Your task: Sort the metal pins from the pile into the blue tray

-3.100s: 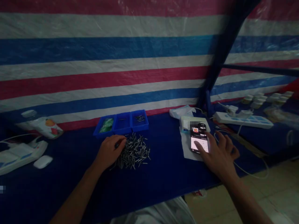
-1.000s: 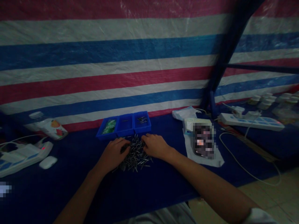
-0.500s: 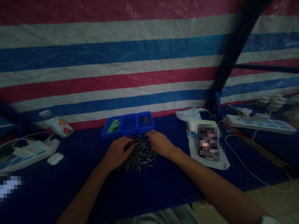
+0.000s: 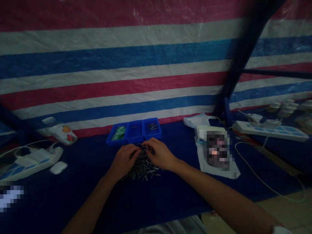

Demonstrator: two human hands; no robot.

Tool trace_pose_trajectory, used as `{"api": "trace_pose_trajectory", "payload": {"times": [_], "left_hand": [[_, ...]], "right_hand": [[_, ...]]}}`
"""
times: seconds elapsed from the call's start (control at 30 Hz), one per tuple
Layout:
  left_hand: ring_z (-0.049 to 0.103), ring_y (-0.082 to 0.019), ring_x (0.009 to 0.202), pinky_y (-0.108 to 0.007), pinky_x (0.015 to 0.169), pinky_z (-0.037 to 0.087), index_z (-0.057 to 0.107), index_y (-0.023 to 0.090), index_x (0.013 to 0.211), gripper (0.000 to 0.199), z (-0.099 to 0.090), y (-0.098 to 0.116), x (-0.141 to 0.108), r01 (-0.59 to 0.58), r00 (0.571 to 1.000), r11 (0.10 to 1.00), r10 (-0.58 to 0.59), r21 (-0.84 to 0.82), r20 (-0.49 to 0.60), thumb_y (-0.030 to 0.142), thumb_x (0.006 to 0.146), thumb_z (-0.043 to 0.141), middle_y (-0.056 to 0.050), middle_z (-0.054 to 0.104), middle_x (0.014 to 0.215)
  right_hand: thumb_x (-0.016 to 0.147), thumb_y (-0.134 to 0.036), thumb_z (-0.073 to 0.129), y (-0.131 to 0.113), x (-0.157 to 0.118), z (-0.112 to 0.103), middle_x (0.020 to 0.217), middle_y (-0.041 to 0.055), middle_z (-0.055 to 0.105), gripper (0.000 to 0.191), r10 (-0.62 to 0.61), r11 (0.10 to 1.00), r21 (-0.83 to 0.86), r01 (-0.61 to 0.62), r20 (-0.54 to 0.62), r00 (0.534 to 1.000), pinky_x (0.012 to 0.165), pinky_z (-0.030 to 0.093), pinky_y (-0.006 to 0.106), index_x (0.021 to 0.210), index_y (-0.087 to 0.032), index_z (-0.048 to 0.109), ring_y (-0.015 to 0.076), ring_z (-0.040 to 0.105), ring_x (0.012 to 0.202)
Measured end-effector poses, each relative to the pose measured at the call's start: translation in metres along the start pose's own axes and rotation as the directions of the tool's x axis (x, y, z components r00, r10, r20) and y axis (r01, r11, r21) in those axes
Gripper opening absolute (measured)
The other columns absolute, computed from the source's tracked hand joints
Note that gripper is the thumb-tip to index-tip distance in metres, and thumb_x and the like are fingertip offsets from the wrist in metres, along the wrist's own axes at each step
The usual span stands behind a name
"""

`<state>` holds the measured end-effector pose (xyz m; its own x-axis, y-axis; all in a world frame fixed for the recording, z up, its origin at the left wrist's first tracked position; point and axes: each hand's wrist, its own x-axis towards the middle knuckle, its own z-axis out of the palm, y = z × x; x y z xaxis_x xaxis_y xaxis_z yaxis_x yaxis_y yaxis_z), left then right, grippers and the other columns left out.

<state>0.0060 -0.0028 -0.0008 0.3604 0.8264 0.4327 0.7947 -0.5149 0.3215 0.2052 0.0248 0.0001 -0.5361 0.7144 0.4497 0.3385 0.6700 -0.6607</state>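
A heap of short, thin metal pins (image 4: pixel 145 169) lies on the dark blue table cover. At the heap's left side, my left hand (image 4: pixel 123 160) is curled, with dark pins showing between its thumb and fingers. My right hand (image 4: pixel 161 154) bends over the upper right of the heap. Its thumb and fingers close around pins there, its fingertips near those of my left hand. Just behind the heap stand three joined blue bins: the left bin (image 4: pixel 109 139) holds a green-and-clear plastic packet, the middle bin (image 4: pixel 135 131) a small thin piece, the right bin (image 4: pixel 156 134) several pins.
On the left are a power strip (image 4: pixel 55 157), a white case (image 4: pixel 58 167) and a bottle (image 4: pixel 63 134). To the right lie a white sheet (image 4: pixel 230 172), a blurred-out item (image 4: pixel 217 151) and a second power strip (image 4: pixel 280 131) with a loose cable (image 4: pixel 252 174). Striped sheeting (image 4: pixel 126 65) hangs behind.
My right hand has moved left over the heap, closer to my left hand, and its fingers have come down among the pins. My left hand stays almost in place.
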Motion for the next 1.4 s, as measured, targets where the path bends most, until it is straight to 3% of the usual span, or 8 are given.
{"api": "trace_pose_trajectory", "payload": {"times": [0.3, 0.5, 0.7, 0.97, 1.1, 1.2, 1.3, 1.4], "left_hand": [[0.063, -0.019, 0.081, -0.035, 0.078, 0.044, 0.065, 0.021, 0.086, 0.033, -0.001, 0.004, -0.001, -0.025, 0.999, 1.000, 0.025, -0.003, 0.035, 0.037, 0.099, 0.039, -0.003, 0.069, 0.083], [0.064, -0.020, 0.084, -0.035, 0.079, 0.045, 0.066, 0.022, 0.090, 0.027, -0.007, 0.006, 0.000, 0.029, 0.999, 1.000, -0.029, -0.001, -0.016, 0.037, 0.097, 0.044, -0.003, 0.071, 0.091], [0.064, -0.020, 0.082, -0.036, 0.078, 0.043, 0.065, 0.021, 0.089, 0.026, -0.009, 0.007, 0.001, 0.052, 0.999, 0.999, -0.052, 0.009, -0.006, 0.036, 0.097, 0.045, -0.003, 0.071, 0.087], [0.064, -0.019, 0.081, -0.035, 0.077, 0.043, 0.065, 0.021, 0.088, 0.022, -0.008, 0.006, 0.001, 0.022, 1.000, 1.000, -0.021, 0.018, -0.021, 0.031, 0.096, 0.048, -0.001, 0.071, 0.087], [0.064, -0.019, 0.083, -0.035, 0.079, 0.042, 0.065, 0.020, 0.089, 0.021, -0.007, 0.005, 0.001, 0.026, 1.000, 1.000, -0.026, 0.009, -0.012, 0.031, 0.097, 0.048, -0.001, 0.071, 0.088], [0.064, -0.019, 0.084, -0.035, 0.080, 0.042, 0.065, 0.020, 0.090, 0.021, -0.007, 0.004, 0.001, 0.028, 1.000, 1.000, -0.028, 0.000, -0.008, 0.030, 0.097, 0.048, -0.001, 0.071, 0.089], [0.064, -0.019, 0.085, -0.036, 0.080, 0.042, 0.065, 0.021, 0.090, 0.020, -0.005, 0.003, 0.001, 0.039, 0.999, 0.999, -0.039, 0.001, 0.009, 0.030, 0.096, 0.048, -0.001, 0.070, 0.090], [0.063, -0.020, 0.088, -0.037, 0.082, 0.042, 0.065, 0.022, 0.091, 0.019, -0.004, 0.003, 0.001, 0.061, 0.997, 0.998, -0.061, -0.004, 0.037, 0.031, 0.096, 0.049, -0.001, 0.070, 0.093]], "right_hand": [[0.089, -0.013, 0.048, -0.002, -0.002, 0.001, 0.111, 0.0078, 0.066, 0.032, -0.137, 0.985, -0.094, 0.144, 0.074, 0.988, 0.096, 0.044, 0.034, 0.118, -0.017, 0.060, 0.0164, 0.057, 0.105], [0.090, -0.021, 0.052, 0.000, 0.006, -0.006, 0.103, 0.0049, 0.071, 0.023, 0.104, 0.969, 0.230, -0.093, -0.039, 0.994, 0.087, 0.050, 0.034, 0.109, -0.021, 0.065, 0.0149, 0.065, 0.093], [0.082, -0.022, 0.061, 0.005, 0.017, -0.022, 0.095, 0.0058, 0.072, 0.026, 0.353, 0.737, 0.627, -0.253, -0.039, 0.935, 0.079, 0.054, 0.034, 0.107, -0.019, 0.062, 0.0134, 0.066, 0.078], [0.084, -0.044, 0.059, 0.019, 0.017, -0.028, 0.051, -0.0045, 0.050, 0.036, 0.506, 0.627, 0.668, -0.401, 0.043, 0.862, 0.051, 0.040, 0.024, 0.060, -0.018, 0.050, 0.0068, 0.048, 0.046], [0.083, -0.048, 0.058, 0.030, 0.017, -0.025, 0.054, -0.0053, 0.050, 0.034, 0.561, 0.599, 0.667, -0.444, 0.045, 0.826, 0.047, 0.036, 0.023, 0.068, -0.019, 0.051, 0.0067, 0.047, 0.043], [0.089, -0.052, 0.047, 0.035, 0.018, -0.026, 0.067, -0.0007, 0.060, 0.035, 0.603, 0.673, 0.525, -0.521, 0.017, 0.797, 0.049, 0.039, 0.025, 0.086, -0.019, 0.057, 0.0100, 0.054, 0.048], [0.087, -0.043, 0.052, 0.037, 0.014, -0.027, 0.075, 0.0042, 0.066, 0.027, 0.492, 0.871, 0.007, -0.492, -0.039, 0.870, 0.061, 0.044, 0.028, 0.086, -0.019, 0.064, 0.0150, 0.062, 0.065], [0.082, -0.032, 0.057, 0.038, 0.008, -0.026, 0.092, 0.0058, 0.070, 0.020, 0.373, 0.859, -0.394, -0.327, 0.044, 0.927, 0.071, 0.046, 0.032, 0.095, -0.022, 0.069, 0.0199, 0.065, 0.083]]}}
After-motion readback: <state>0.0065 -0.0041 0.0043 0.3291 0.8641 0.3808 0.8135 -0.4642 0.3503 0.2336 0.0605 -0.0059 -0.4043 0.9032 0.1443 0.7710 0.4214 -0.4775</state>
